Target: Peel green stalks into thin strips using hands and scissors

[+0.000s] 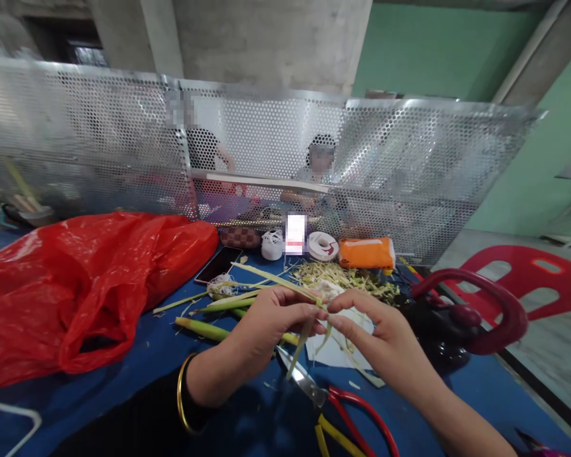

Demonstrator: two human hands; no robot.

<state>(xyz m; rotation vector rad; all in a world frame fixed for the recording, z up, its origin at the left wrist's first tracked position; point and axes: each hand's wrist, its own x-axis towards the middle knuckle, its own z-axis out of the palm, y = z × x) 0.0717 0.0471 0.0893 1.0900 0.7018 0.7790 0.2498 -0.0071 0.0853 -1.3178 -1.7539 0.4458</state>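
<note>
I have my left hand (285,312) and right hand (375,324) pinching narrow pale-green plant strips (305,339) in their fingertips, over the blue desk (164,355)'s middle. Red-and-yellow-handled steel scissors (320,397) lie toward its near edge; leftward, a glossy red plastic bag (95,273) hides its contents; a greyish tub (38,218) toward the far left corner holds pale sticks (27,202).
</note>
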